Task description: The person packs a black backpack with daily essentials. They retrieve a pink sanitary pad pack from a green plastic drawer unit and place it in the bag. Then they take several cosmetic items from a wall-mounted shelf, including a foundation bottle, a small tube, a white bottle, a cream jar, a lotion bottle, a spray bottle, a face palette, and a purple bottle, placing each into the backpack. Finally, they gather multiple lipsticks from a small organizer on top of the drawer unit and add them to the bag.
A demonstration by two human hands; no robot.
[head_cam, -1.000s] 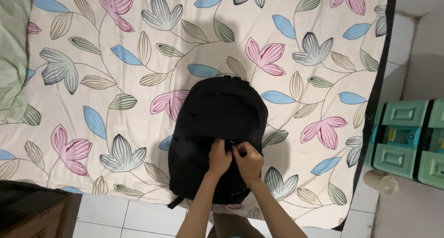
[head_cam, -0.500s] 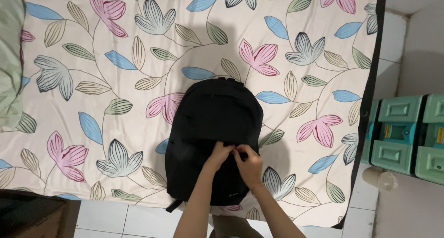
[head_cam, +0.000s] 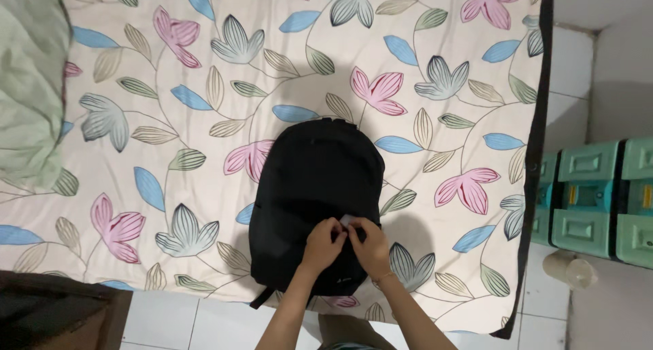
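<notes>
Black fabric backpack, rounded at its top end, lies flat near the six-o'clock edge of a mattress under a cream cotton sheet printed with pink flowers and blue and olive leaves. Both hands meet on the lower front of the pack, at about five o'clock from its centre. The left hand has its fingers curled and pinched together; the right hand is curled the same way, thumb toward the left hand, with a thin band at the wrist. Between the fingertips shows a small white tag or slip — both hands close on it, though what it is cannot be told. A black strap end trails off the pack at seven o'clock, over the mattress edge.

At nine to ten o'clock lies a pale green crumpled cloth. At three o'clock, off the mattress, stand mint-green plastic storage boxes with dark latches — set side by side on the floor. Just below them, at four o'clock, rests a translucent plastic cup. White floor tiles run along the near edge, with a dark brown wooden piece of furniture at seven to eight o'clock.
</notes>
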